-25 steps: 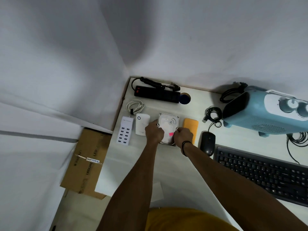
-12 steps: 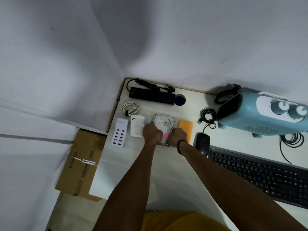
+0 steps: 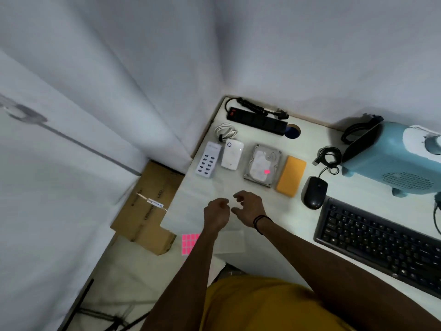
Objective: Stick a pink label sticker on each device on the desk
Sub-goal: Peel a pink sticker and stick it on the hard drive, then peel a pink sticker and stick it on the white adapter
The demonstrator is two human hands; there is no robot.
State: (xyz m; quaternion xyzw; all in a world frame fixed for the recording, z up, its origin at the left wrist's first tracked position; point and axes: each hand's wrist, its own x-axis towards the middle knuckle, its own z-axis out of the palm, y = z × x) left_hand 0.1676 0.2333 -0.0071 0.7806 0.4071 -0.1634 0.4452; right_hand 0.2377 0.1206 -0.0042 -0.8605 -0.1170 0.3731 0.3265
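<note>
A silver hard drive point(image 3: 261, 164) lies on the white desk point(image 3: 281, 218) with one pink sticker point(image 3: 267, 172) on its lower right. Left of it sit a white adapter point(image 3: 232, 154) and a white multi-port charger point(image 3: 207, 159); right of it lies an orange power bank point(image 3: 291, 176). A sheet of pink stickers point(image 3: 189, 243) lies at the desk's near left edge, partly behind my left forearm. My left hand point(image 3: 216, 213) is loosely curled and my right hand point(image 3: 249, 209) has its fingers apart. Both hover empty in front of the hard drive.
A black power strip point(image 3: 257, 120) and a coiled white cable point(image 3: 225, 130) lie at the back. A black mouse point(image 3: 314, 192), black keyboard point(image 3: 379, 240) and blue heater point(image 3: 391, 161) fill the right side. A cardboard box point(image 3: 148, 206) sits on the floor at left.
Both hands have let go of the hard drive and pulled back toward me. The pink sticker stays on the drive. The view has shifted, and the sticker sheet has come into sight.
</note>
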